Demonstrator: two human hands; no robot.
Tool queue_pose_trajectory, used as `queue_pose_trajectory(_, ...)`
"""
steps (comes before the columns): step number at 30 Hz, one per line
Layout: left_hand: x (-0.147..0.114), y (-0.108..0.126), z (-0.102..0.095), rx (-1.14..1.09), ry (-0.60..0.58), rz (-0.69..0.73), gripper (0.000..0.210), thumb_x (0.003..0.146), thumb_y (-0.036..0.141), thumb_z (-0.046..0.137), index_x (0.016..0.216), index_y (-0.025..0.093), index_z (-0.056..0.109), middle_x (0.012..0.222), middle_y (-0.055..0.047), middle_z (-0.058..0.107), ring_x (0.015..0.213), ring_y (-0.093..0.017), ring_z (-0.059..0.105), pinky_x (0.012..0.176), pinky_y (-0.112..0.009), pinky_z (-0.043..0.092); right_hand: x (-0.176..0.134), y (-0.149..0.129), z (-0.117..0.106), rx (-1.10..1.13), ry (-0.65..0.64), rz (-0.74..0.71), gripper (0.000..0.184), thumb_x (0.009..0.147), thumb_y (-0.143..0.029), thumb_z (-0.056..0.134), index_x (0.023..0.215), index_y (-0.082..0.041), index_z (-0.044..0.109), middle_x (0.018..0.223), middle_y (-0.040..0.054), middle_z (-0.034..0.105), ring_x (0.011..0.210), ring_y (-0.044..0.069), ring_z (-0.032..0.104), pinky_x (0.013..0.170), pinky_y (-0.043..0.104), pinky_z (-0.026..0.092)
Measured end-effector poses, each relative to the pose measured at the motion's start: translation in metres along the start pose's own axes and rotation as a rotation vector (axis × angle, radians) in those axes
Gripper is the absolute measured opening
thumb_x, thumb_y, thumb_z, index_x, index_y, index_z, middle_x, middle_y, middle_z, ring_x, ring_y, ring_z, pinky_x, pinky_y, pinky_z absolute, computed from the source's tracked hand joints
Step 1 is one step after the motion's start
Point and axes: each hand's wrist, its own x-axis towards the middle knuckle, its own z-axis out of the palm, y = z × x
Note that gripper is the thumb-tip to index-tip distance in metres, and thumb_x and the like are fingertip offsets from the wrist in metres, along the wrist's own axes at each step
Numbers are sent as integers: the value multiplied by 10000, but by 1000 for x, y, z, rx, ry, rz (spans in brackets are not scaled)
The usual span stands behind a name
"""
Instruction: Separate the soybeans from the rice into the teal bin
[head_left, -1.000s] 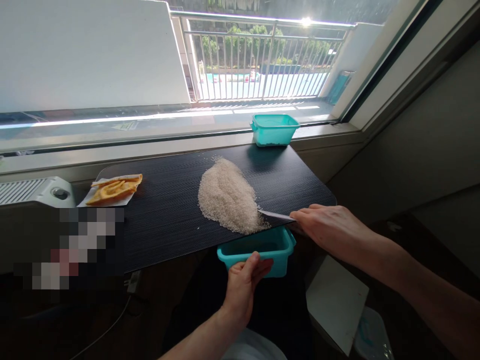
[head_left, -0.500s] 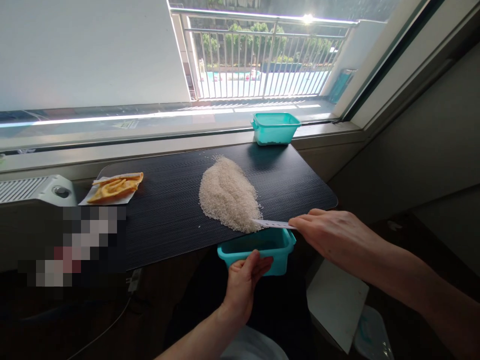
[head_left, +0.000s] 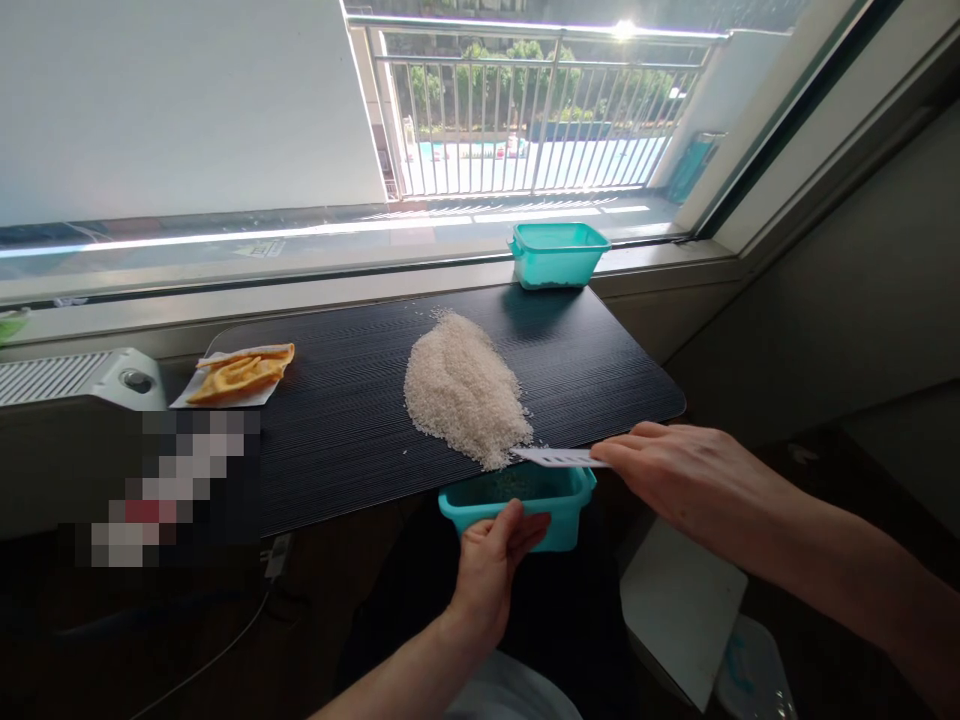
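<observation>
A pile of white rice point(head_left: 463, 390) lies on the dark table point(head_left: 345, 400), its near tip reaching the front edge. Just below that edge, my left hand point(head_left: 495, 560) grips the near wall of a teal plastic container point(head_left: 564, 530), thumb over the rim. A few pale specks show dimly inside it. My right hand point(head_left: 660, 460) is closed on the handle end of a white slotted spatula point(head_left: 559, 457). The spatula's blade reaches over the container's far rim, its tip beside the rice at the table edge.
A second teal container point(head_left: 561, 262) stands at the table's back by the window. Fried-looking food on white paper point(head_left: 241, 378) lies at the left, next to a white appliance point(head_left: 127, 378). A cable point(head_left: 225, 645) hangs below the table; a white box point(head_left: 682, 610) stands low at the right.
The spatula has moved slightly right and down, away from the rice. Rice at the near tip has come to the table edge, and pale specks now show in the held container.
</observation>
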Motion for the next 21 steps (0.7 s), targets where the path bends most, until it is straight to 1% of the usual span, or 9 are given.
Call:
queue_pose_trajectory(3,-1,0,-2,0,-6,5,380,652,451,844,712,85,763,819,-170,759,849,-286,721,922,-392,515,12,9,-3,-34,-64,139,150,845,-96,550,805,-206,644,773,44,694,704,187,622,555,270,334)
queue_pose_trajectory(5,-2,0,-2,5,-5,12,379,660,452,839,720,85,765,825,-171,759,855,-290,721,925,-398,513,22,14,-2,-91,-74,192,138,846,-110,537,828,-201,639,792,63,698,745,211,633,550,279,318)
queue_pose_trajectory(7,-4,1,-1,12,-2,18,374,672,449,831,727,85,766,832,-171,759,865,-294,720,928,-403,511,28,15,-1,-108,-86,191,140,853,-121,522,847,-196,640,809,70,698,769,217,638,551,281,312)
queue_pose_trajectory(9,-5,1,0,14,2,20,360,684,440,824,725,87,765,831,-168,759,865,-293,720,926,-405,511,29,12,0,-88,-113,185,160,864,-116,499,852,-187,642,811,69,693,749,203,635,549,279,313)
queue_pose_trajectory(12,-4,0,2,10,5,21,344,692,428,820,725,90,765,830,-164,760,856,-290,720,920,-410,514,19,2,0,-36,-171,177,204,874,-78,472,869,-181,648,817,62,691,710,174,626,548,269,328)
queue_pose_trajectory(14,-4,0,3,10,3,18,349,688,434,821,727,91,766,836,-164,760,856,-290,720,922,-412,512,10,-4,1,-7,-188,171,219,872,-60,475,892,-186,654,825,58,695,722,173,630,560,265,351)
queue_pose_trajectory(18,-3,1,4,5,-1,6,382,652,460,839,718,91,765,829,-163,760,853,-285,719,928,-403,508,-6,-14,6,53,-183,126,218,857,-43,511,908,-196,658,869,54,707,789,178,643,614,249,411)
queue_pose_trajectory(21,-3,1,4,5,3,4,395,639,470,844,712,90,764,816,-160,760,847,-283,720,932,-398,507,-13,-17,5,55,-160,82,212,830,-20,537,863,-191,656,833,46,704,759,172,639,614,242,415)
